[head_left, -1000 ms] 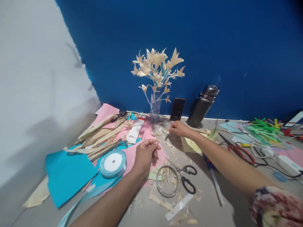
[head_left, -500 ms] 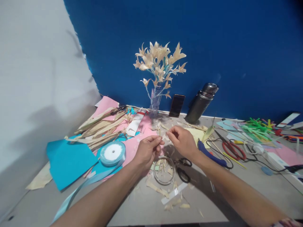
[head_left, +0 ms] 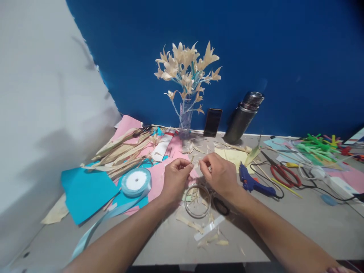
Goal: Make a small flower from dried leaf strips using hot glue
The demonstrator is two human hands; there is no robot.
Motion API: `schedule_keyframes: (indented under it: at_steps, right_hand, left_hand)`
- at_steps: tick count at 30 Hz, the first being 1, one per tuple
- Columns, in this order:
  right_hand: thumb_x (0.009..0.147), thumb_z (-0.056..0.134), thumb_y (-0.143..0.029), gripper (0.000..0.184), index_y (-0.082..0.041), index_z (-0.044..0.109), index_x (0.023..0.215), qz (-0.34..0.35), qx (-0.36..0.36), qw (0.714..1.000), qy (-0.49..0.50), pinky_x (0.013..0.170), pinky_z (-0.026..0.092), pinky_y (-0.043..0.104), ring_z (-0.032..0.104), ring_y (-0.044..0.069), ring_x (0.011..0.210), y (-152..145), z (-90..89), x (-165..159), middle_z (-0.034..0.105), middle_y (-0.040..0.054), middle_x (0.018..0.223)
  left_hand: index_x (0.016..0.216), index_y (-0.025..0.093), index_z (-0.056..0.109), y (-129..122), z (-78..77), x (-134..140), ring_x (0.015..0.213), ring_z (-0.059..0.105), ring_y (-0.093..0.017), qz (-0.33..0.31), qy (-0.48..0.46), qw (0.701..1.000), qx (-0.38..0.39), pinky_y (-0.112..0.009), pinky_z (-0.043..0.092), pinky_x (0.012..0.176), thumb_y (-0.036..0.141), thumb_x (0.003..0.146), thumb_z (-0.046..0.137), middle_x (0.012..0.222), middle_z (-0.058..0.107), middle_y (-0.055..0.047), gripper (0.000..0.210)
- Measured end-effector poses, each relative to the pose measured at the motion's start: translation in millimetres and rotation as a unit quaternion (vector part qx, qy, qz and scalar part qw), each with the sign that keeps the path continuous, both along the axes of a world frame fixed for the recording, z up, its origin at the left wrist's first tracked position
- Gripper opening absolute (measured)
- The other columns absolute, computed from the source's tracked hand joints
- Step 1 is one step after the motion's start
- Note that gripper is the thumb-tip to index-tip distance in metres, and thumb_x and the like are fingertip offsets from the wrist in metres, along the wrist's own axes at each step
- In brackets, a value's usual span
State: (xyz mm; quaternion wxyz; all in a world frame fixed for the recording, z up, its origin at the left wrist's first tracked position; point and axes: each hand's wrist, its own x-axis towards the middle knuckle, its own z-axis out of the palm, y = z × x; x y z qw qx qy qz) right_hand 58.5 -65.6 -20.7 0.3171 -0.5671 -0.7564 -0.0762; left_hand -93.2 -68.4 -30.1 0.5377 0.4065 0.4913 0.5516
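My left hand (head_left: 176,177) is closed in a pinch on a thin, short greenish strip (head_left: 192,159) that sticks up from the fingertips. Close beside it, my right hand (head_left: 218,172) is also pinched, its fingertips a small gap away from the left ones. Whatever lies between the right fingertips is too small to make out. Below both hands a clear ring like a tape roll (head_left: 186,204) lies on the table, with husk scraps inside it. A black scissors handle (head_left: 221,207) shows partly under my right wrist.
A vase (head_left: 185,121) of pale husk flowers (head_left: 186,62) stands at the back, near a phone (head_left: 212,122) and a leaning flask (head_left: 244,118). Ribbon spool (head_left: 135,182), blue sheets (head_left: 88,193) and dried husks (head_left: 122,151) lie left; glue gun (head_left: 256,184) and red scissors (head_left: 284,175) right.
The view has shifted slightly. My right hand has turned a little, its fingers more curled, and the two hands remain close together. The strip stays in my left hand.
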Motion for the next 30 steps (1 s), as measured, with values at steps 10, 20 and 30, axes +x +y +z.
schedule_keyframes:
  at_steps: [10, 20, 30]
  right_hand:
    - [0.095, 0.052, -0.028, 0.024, -0.020, 0.060, 0.074, -0.003, 0.025, 0.999, -0.029, 0.060, 0.031, 0.028, 0.058, 0.015, 0.063, -2.5, -0.2, 4.0, 0.067, 0.0031, 0.071]
    - [0.095, 0.050, -0.038, 0.031, -0.020, 0.061, 0.073, 0.047, -0.119, 0.969, 0.211, 0.063, 0.038, 0.026, 0.059, 0.015, 0.066, 2.0, 6.9, 10.3, 0.067, 0.0019, 0.070]
    - [0.073, 0.078, -0.044, 0.032, -0.018, 0.073, 0.091, 0.197, -0.382, 0.740, 0.518, 0.048, 0.029, 0.023, 0.040, 0.007, 0.050, 14.8, -6.8, 13.0, 0.062, -0.0019, 0.069]
  left_hand:
    - [0.070, 0.017, 0.060, 1.4, 3.3, -2.3, 0.037, 0.046, -0.009, -0.049, -0.037, 0.997, -0.052, -0.019, 0.030, 0.038, 0.031, 0.065, 0.077, 0.045, 0.054, 0.004, 0.023]
    - [0.065, 0.017, 0.057, 1.4, 1.7, -0.9, 0.037, 0.044, -0.007, -0.052, -0.033, 0.997, -0.041, -0.019, 0.031, 0.040, 0.020, 0.065, 0.074, 0.044, 0.050, 0.006, 0.017]
    - [0.070, 0.013, 0.059, 9.4, -7.2, -7.7, 0.041, 0.034, -0.001, -0.238, -0.272, 0.923, -0.135, -0.016, 0.025, 0.042, 0.014, 0.065, 0.077, 0.054, 0.050, 0.005, 0.019]
